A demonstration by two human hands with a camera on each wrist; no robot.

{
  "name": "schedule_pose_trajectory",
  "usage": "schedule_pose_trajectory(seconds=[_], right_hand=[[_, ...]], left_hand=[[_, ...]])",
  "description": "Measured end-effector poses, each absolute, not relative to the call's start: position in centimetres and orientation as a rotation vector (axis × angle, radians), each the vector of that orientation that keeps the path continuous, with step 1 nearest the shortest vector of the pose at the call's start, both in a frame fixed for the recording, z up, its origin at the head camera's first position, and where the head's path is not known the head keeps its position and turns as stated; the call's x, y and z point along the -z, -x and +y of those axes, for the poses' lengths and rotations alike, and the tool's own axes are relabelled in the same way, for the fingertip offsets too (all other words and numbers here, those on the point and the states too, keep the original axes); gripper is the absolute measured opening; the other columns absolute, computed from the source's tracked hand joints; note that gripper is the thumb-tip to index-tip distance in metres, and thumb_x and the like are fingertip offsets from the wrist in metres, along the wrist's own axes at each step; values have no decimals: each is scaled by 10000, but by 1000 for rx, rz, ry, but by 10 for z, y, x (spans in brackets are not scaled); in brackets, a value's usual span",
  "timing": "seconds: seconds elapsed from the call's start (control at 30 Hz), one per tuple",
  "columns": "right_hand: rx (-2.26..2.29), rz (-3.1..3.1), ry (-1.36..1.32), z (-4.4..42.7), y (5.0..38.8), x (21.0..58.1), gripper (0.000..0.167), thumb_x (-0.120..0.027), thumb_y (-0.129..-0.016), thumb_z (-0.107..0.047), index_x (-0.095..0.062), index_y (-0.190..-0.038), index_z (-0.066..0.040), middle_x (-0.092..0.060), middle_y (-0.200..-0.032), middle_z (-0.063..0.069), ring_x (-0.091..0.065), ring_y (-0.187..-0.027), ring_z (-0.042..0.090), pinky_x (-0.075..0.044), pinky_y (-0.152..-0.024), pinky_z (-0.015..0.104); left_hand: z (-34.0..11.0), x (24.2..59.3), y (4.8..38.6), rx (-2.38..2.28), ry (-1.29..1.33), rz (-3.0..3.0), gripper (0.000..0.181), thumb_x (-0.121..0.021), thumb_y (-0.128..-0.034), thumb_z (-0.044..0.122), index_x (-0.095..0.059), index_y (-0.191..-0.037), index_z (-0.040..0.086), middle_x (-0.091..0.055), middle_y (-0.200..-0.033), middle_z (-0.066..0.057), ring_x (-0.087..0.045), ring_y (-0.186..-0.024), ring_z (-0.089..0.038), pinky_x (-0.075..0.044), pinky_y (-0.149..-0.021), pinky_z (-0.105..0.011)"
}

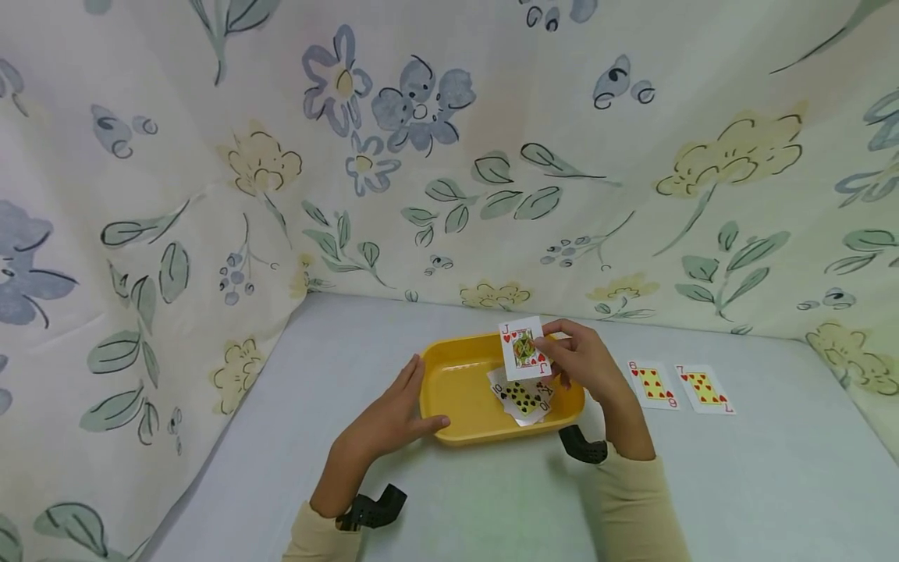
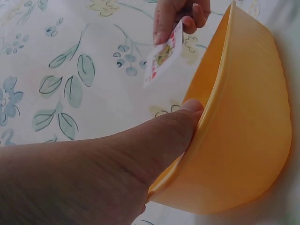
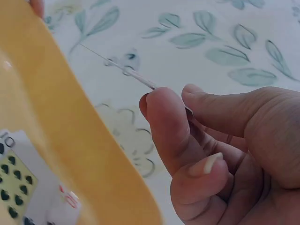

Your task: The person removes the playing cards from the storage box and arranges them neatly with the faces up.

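The right hand (image 1: 579, 357) pinches the jack of hearts (image 1: 516, 353) between thumb and fingers above the right part of the yellow tray (image 1: 460, 390), over a small pile topped by a black ten (image 1: 523, 398). The left hand (image 1: 389, 415) rests against the tray's left end, fingers straight, thumb spread away over the near rim. On the table (image 1: 506, 499), the six of hearts (image 1: 652, 384) and seven of hearts (image 1: 704, 389) lie side by side, right of the tray.

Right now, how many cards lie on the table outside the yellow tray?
2: red six, right of the tray; red seven, just right of the six. The right arm could hide more.
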State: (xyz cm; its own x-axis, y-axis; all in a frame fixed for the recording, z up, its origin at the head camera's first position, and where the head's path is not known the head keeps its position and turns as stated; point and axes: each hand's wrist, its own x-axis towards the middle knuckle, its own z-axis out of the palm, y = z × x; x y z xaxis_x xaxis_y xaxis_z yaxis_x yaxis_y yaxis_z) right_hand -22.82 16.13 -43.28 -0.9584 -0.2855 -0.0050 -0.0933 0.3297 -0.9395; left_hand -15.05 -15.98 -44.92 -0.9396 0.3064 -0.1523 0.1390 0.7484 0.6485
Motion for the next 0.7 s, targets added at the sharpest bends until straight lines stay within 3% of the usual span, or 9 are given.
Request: schedule_pose_trajectory(seconds=[0.13,0.53,0.7], right_hand=[[1724,2419,319,172,226,428,344,-686,-1007,-197,-591,-1264,11,-692,-729,133,-568,-499,280,-476,-449,276],[1729,2437,196,207,222,424,410,-691,-999,-163,-543,-1334,22,-747,-963,136,-672,-709,304,-560,-572,318],[1753,2492,148,230,221,427,396,-659,-1015,-137,-533,-1334,60,-746,-992,98,-694,-767,196,-592,-641,331]], left_hand=[[-160,449,150,-976,-349,2698,1065,-760,-928,438,-96,-1625,-18,-47,-1706,-166,-138,-1554,-322,-227,-1216,-504],[-159,446,150,-972,-349,2693,1058,-755,-932,433,-97,-1622,-25,-54,-1704,-180,-138,-1554,-326,-230,-1215,-507],[-159,446,149,-978,-341,2687,1061,-755,-931,439,-97,-1621,-26,-46,-1705,-176,-130,-1555,-322,-225,-1217,-507]])
